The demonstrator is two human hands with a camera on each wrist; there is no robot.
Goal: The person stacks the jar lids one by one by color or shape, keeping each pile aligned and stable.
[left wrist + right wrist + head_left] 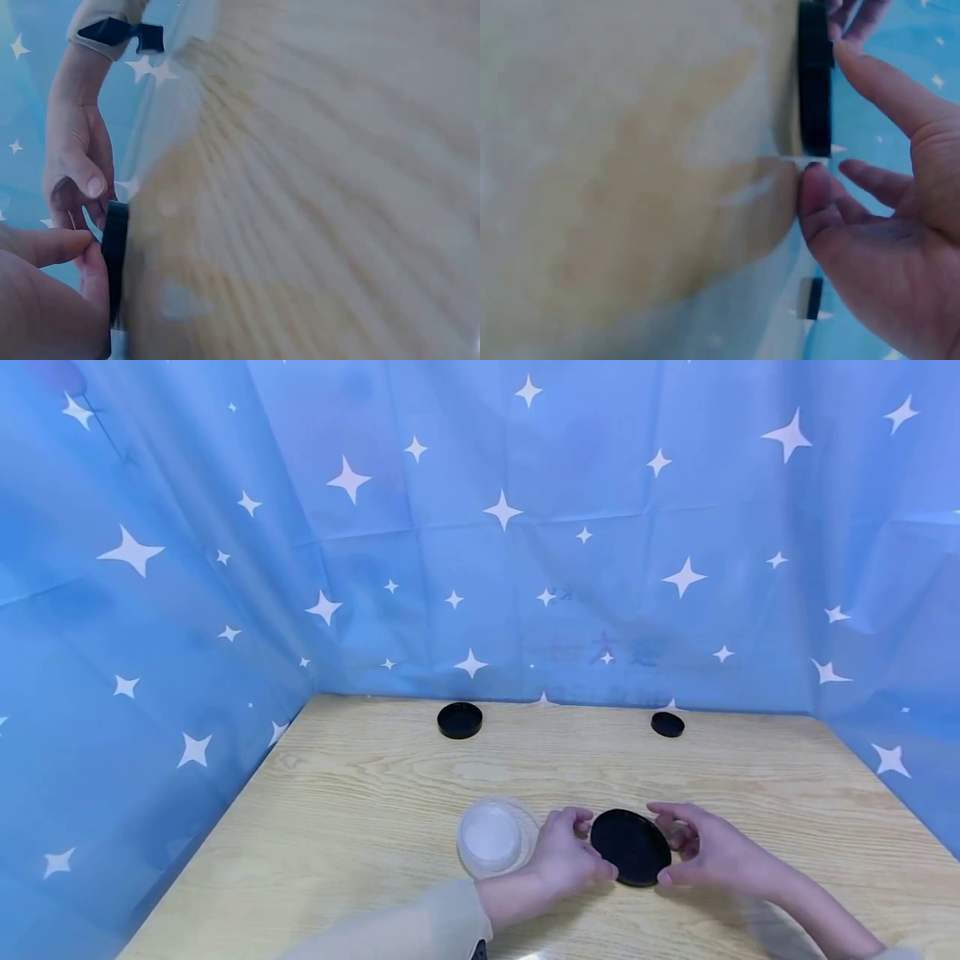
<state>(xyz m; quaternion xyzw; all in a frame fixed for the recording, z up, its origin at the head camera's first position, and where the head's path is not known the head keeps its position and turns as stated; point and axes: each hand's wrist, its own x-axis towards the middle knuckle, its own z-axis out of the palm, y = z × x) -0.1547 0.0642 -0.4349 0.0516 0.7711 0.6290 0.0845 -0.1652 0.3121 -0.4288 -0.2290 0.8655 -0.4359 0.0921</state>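
Observation:
A round black lid [630, 849] lies low over the wooden table, between the two hands, and shows edge-on in both wrist views. My left hand [562, 853] grips its left rim, with the thumb at the near side and curled fingers farther back. On the opposite side, my right hand [708, 853] is spread around the rim. Its thumb tip reaches the near right edge, while the other fingers stand loosely bent beside the lid. In the right wrist view, a gap shows between the lid [815, 82] and the lower fingers. A whitish round plastic container [489, 837] sits left of my left hand.
Toward the back of the wooden table [360, 793] lie a black round dish-like lid [460, 721] at the left and a smaller black one [667, 724] at the right. A blue star-patterned curtain [450, 543] hangs behind the table and along its sides.

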